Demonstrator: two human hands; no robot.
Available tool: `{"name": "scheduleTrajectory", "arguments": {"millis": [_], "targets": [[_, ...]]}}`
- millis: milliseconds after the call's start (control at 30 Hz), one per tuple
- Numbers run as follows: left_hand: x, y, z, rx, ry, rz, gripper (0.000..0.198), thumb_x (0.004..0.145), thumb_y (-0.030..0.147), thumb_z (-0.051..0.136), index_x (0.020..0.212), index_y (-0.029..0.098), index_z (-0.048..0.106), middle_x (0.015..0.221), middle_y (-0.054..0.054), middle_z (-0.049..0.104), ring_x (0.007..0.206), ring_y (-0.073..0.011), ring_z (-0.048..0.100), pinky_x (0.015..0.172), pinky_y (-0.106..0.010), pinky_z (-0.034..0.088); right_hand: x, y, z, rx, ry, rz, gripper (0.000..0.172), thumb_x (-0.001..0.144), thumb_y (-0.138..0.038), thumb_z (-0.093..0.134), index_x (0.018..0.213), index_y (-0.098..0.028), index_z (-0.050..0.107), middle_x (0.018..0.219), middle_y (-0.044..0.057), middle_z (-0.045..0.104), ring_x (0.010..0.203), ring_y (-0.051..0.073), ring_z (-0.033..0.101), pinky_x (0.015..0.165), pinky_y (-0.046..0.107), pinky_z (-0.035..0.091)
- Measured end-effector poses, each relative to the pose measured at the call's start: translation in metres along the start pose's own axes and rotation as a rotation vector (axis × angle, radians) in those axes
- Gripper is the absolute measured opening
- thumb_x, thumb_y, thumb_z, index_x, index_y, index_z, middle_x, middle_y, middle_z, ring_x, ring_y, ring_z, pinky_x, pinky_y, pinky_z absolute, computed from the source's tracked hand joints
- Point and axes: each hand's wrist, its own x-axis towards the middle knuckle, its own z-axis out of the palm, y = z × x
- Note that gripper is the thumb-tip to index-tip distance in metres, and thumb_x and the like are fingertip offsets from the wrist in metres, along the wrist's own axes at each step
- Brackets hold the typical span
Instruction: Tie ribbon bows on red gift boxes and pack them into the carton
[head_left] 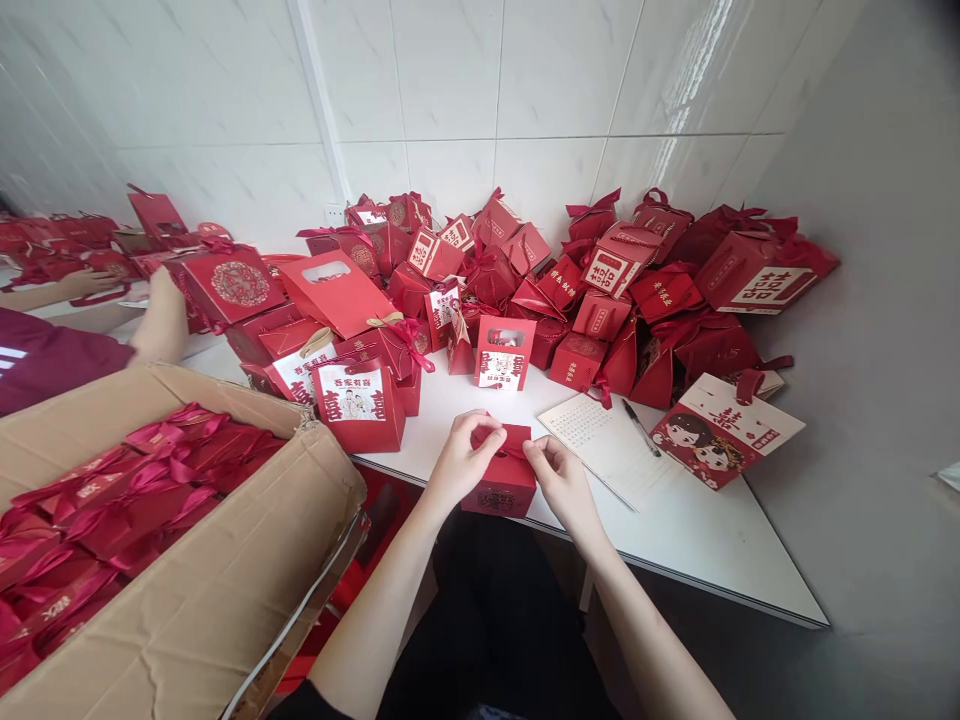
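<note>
A small red gift box [498, 498] with a dark printed pattern stands upright at the table's front edge, right before me. My left hand [466, 462] is at its upper left, thumb and forefinger pinched on a red ribbon at the box's top. On the other side my right hand [561, 484] pinches the same ribbon near the upper right corner. The ribbon's ends are mostly hidden by my fingers. Just behind the hands stands a red box with a clear window [502, 358] and a white printed label.
Many red gift boxes [600, 318] are heaped along the tiled wall. A notebook [600, 440], a black pen [640, 427] and a cartoon-printed box [724, 432] lie to the right. At left, a cardboard carton [225, 545] holds ribboned boxes; beyond it shows another person's arm [161, 320].
</note>
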Motion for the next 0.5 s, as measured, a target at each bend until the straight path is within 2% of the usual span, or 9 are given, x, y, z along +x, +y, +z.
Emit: {"name": "scheduleTrajectory", "arguments": {"millis": [100,167,233,300,367,500], "targets": [[-0.005,-0.005,-0.01,-0.084,0.147,0.042,0.021,0.081,0.031,0.053,0.099,0.023,0.054,0.111,-0.005,0.058,0.109,-0.0188,0.053,0.094,-0.032,0.041,0.0,-0.004,-0.001,-0.084,-0.001,0.009,0.04,0.081,-0.056,0.047,0.065,-0.02,0.047,0.06,-0.003,0.046,0.057,0.013,0.041,0.055,0.026,0.034],[-0.008,-0.007,-0.018,-0.006,0.194,0.023,0.015,0.08,0.034,0.053,0.086,0.021,0.054,0.094,-0.003,0.06,0.091,-0.0178,0.057,0.082,-0.029,0.044,0.0,-0.006,0.0,-0.125,0.009,0.009,0.04,0.08,-0.057,0.049,0.064,-0.02,0.046,0.057,-0.003,0.045,0.055,0.012,0.041,0.053,0.026,0.034],[-0.011,-0.008,-0.025,0.095,0.122,-0.042,0.026,0.081,0.041,0.051,0.066,0.02,0.048,0.069,0.001,0.054,0.069,-0.0155,0.054,0.067,-0.027,0.041,0.0,-0.006,0.0,-0.153,0.016,0.003,0.04,0.078,-0.056,0.052,0.062,-0.02,0.045,0.054,-0.004,0.042,0.052,0.012,0.039,0.052,0.025,0.032],[-0.013,-0.009,-0.029,0.146,0.02,-0.103,0.037,0.081,0.046,0.048,0.057,0.02,0.04,0.056,0.004,0.042,0.057,-0.0133,0.044,0.057,-0.025,0.035,0.0,-0.005,0.002,-0.138,0.005,0.005,0.039,0.076,-0.056,0.053,0.062,-0.02,0.045,0.053,-0.005,0.04,0.052,0.012,0.037,0.051,0.025,0.03],[-0.013,-0.009,-0.03,0.136,-0.023,-0.115,0.039,0.081,0.047,0.048,0.056,0.02,0.036,0.054,0.005,0.035,0.055,-0.0122,0.039,0.053,-0.024,0.031,0.001,-0.003,0.002,-0.082,-0.016,0.028,0.039,0.076,-0.056,0.054,0.062,-0.02,0.044,0.054,-0.005,0.039,0.052,0.011,0.036,0.051,0.025,0.03],[-0.012,-0.012,-0.026,0.037,-0.036,-0.054,0.038,0.083,0.044,0.046,0.058,0.02,0.03,0.056,0.006,0.028,0.054,-0.0107,0.033,0.052,-0.023,0.028,0.002,0.002,0.002,0.042,-0.038,0.054,0.04,0.075,-0.056,0.055,0.062,-0.02,0.044,0.056,-0.005,0.039,0.053,0.011,0.036,0.053,0.025,0.029]]}}
